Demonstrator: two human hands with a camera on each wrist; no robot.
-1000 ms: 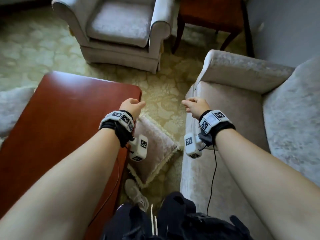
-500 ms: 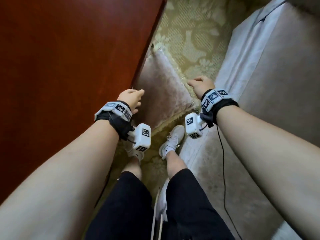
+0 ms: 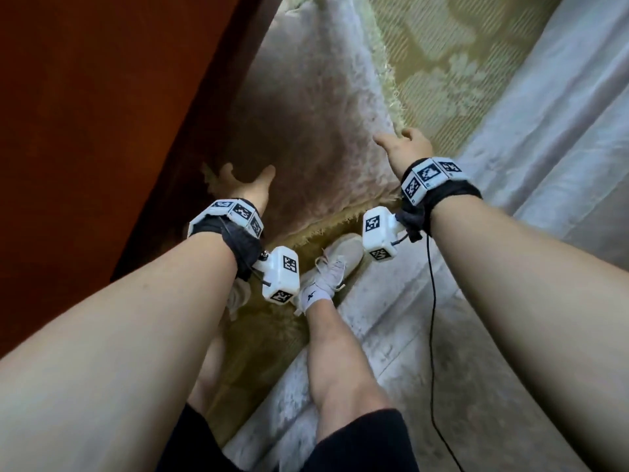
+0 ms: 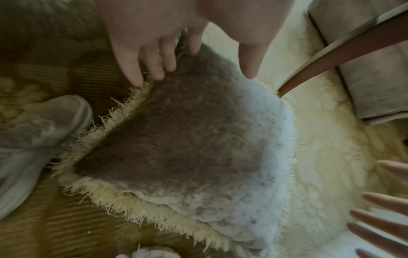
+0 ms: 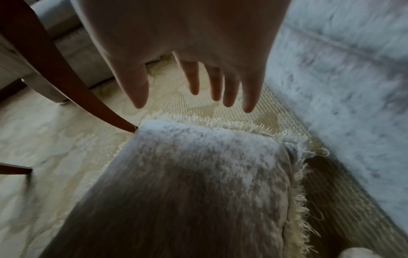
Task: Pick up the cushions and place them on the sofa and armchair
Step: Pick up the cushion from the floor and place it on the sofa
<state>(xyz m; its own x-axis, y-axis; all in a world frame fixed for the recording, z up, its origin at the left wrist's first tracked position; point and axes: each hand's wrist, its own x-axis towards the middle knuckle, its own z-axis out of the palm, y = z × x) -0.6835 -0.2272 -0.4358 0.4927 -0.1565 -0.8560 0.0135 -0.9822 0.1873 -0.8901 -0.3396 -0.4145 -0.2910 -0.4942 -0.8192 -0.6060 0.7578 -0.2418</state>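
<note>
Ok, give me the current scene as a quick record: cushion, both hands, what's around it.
cushion: fringed cushion lying on the carpet, between table and sofa
left hand: open, fingers spread at the cushion's near left corner, fingertips at the fringe, no grip yet
right hand: open, fingers straight over the cushion's right edge, not holding it
table: dark red wood, along the cushion's left side
sofa: pale, to the right
feet: white shoe just short of the cushion's near edge
</note>
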